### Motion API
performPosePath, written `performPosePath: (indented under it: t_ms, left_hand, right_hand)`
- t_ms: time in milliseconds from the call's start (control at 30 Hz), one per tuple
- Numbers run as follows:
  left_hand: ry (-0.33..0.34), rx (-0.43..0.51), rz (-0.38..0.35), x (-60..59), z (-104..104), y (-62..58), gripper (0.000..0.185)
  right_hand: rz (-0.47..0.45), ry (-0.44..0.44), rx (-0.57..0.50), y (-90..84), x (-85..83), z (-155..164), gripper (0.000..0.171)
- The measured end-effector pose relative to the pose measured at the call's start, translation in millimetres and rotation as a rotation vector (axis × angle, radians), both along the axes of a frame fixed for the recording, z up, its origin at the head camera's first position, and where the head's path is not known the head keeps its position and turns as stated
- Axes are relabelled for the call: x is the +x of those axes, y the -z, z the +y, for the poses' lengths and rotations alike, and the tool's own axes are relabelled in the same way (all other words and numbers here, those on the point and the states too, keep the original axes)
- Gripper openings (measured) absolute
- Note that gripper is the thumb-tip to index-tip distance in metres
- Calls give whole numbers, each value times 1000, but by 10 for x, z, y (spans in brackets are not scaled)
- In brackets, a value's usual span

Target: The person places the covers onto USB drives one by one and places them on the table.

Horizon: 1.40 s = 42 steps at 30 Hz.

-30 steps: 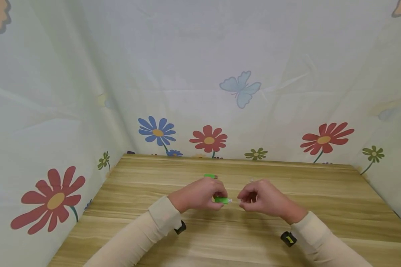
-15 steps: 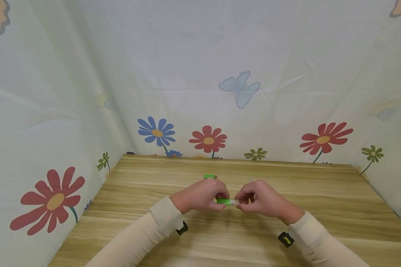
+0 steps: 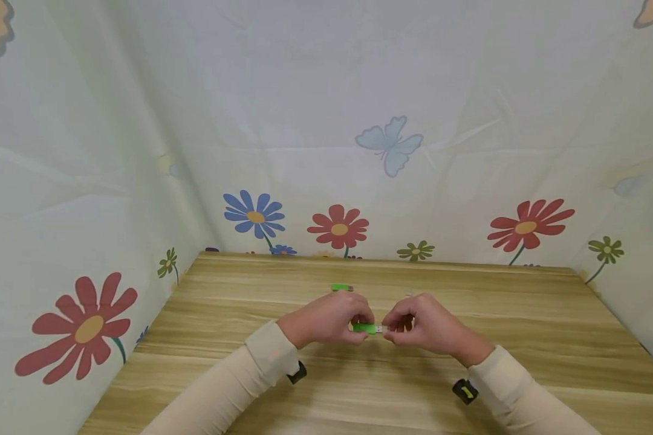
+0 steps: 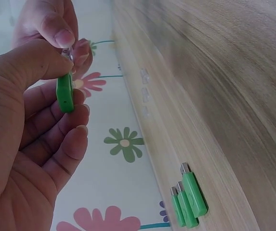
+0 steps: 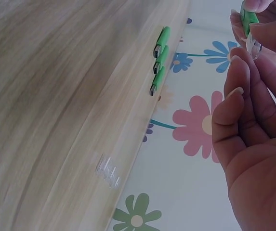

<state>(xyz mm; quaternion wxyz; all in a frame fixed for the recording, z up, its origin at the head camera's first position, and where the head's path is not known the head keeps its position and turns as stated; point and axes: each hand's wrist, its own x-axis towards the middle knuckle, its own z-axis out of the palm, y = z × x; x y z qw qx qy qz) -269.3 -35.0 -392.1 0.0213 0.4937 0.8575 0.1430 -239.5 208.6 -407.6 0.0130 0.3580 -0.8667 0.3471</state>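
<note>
My left hand [image 3: 329, 317] pinches a green USB stick [image 3: 364, 328] between thumb and fingers, its metal connector pointing right. Facing it, my right hand [image 3: 432, 325] pinches a small clear cap [image 5: 253, 46] at the connector end. In the right wrist view the cap overlaps the connector, in line with the green body. The left wrist view shows the stick's green rear end [image 4: 65, 98] jutting below the left thumb, while the cap there is mostly behind fingertips. Both hands are above the table, close together.
Three more green USB sticks [image 4: 194, 193] lie side by side on the wooden table [image 3: 239, 290], beyond my left hand. Several clear caps [image 5: 108, 171] lie in a row beyond my right hand. A flower-patterned curtain [image 3: 283, 121] rises behind the table's far edge.
The gap between the hands has narrowed: the left hand moved slightly right with the USB stick, the right hand slightly left with the cap. The cap has come to the connector.
</note>
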Motion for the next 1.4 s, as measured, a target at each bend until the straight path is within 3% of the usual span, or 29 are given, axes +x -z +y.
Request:
performPosePath:
  t_ms: [1400]
  left_hand:
    - [16,-1,3,-41,59,58,12]
  right_hand:
    - [1,-9,-12,48,-26,-21,9]
